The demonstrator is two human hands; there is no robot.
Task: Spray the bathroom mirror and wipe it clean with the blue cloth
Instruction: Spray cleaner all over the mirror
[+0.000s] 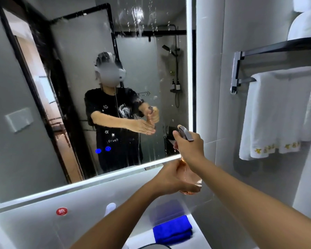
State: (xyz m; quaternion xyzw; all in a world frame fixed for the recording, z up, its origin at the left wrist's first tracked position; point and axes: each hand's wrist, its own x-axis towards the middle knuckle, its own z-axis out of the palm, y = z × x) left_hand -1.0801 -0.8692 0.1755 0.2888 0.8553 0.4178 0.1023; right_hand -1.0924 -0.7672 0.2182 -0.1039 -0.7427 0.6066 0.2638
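The large glossy glass mirror point(75, 97) is wet with droplets and runs. The clear peach-tinted plastic spray bottle point(190, 177) looks smooth. The folded blue cloth point(172, 230) looks soft and matt, the white towels point(273, 114) plush, on a polished metal rack point(238, 72).

Readable text is sparse. Round red sticker point(61, 211) on the wall tile below the mirror point(34, 108): one white Chinese character, looks like 热, with finer print under it too small to read. White towel point(275, 114) on the rack at right: row of yellow embroidered marks along the bottom hem, not legible. In the mirror reflection, the person's black T-shirt point(115, 123) has white stars and a white graphic, plus a line of small lettering too blurred to read. Two glowing blue round icons point(103, 150) low on the mirror, symbols unreadable.
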